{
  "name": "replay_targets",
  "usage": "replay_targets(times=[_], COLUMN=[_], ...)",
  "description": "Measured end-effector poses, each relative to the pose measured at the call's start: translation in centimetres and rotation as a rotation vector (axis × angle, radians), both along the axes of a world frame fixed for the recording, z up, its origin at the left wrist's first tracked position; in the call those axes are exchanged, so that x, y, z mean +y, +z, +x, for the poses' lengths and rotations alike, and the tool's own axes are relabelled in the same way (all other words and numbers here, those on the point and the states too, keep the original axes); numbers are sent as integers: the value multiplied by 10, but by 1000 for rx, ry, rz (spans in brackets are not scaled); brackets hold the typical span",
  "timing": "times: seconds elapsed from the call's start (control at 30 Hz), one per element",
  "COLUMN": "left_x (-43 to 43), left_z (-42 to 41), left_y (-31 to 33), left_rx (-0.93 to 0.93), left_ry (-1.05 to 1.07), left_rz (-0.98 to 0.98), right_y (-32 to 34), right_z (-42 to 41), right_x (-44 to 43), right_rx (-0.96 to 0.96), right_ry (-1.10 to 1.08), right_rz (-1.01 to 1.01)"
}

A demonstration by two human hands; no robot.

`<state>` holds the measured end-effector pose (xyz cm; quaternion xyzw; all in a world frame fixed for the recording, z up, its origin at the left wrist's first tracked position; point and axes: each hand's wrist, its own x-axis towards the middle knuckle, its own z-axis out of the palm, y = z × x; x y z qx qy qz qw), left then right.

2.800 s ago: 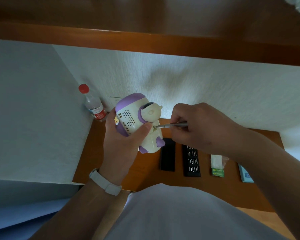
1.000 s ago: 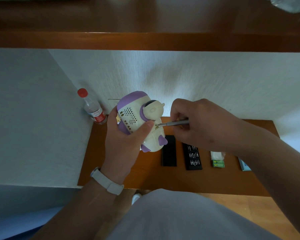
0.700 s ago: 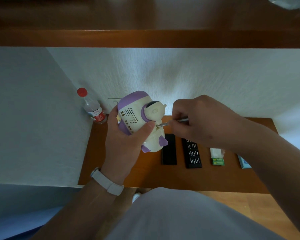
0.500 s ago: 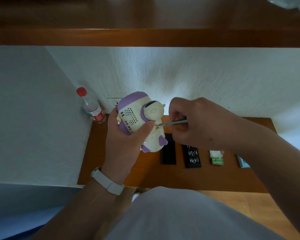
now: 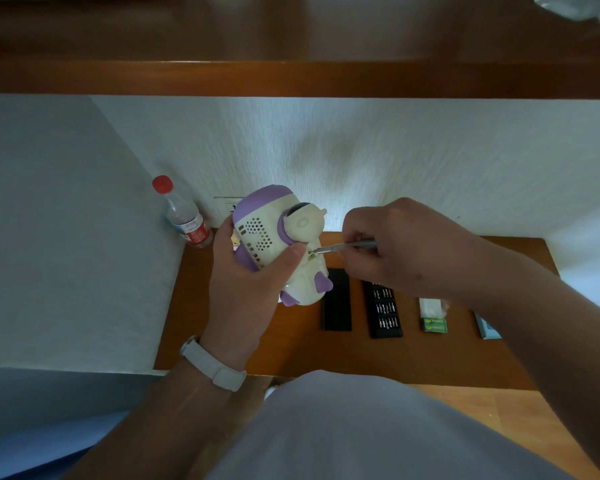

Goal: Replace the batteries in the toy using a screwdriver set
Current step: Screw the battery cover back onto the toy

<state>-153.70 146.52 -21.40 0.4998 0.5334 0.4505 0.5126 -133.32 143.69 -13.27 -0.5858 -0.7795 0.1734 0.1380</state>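
Over the desk (image 5: 291, 351), the toy (image 5: 278, 237) was up and the screwdriver was in!
The left hand (image 5: 246, 296) gripped the toy's body, thumb braced right beside the tip. The right hand (image 5: 406, 251) pinched the screwdriver (image 5: 329, 248) against the toy's underside. Best played square-on, pressing in while turning, so the tip couldn't slip; the green batteries (image 5: 434, 323) lay below on the desk.

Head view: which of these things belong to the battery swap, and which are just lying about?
In the job: white-and-purple plastic toy, held in the left hand; thin silver screwdriver, in the right hand; black tray of bits; flat black cover; green battery pack.
Lying about: clear red-capped bottle; pale blue box.
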Motion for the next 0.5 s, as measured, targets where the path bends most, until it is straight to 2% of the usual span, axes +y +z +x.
replay_targets(times=[0.13, 0.5], left_x=[0, -4], left_z=[4, 10], left_y=[-3, -12], left_rx=[11, -27], left_ry=[-19, -56], left_rz=[-4, -22], right_y=[-1, -8], right_z=[1, 9], right_x=[-1, 1], right_rx=[79, -25], right_ry=[10, -6], right_rz=[4, -33])
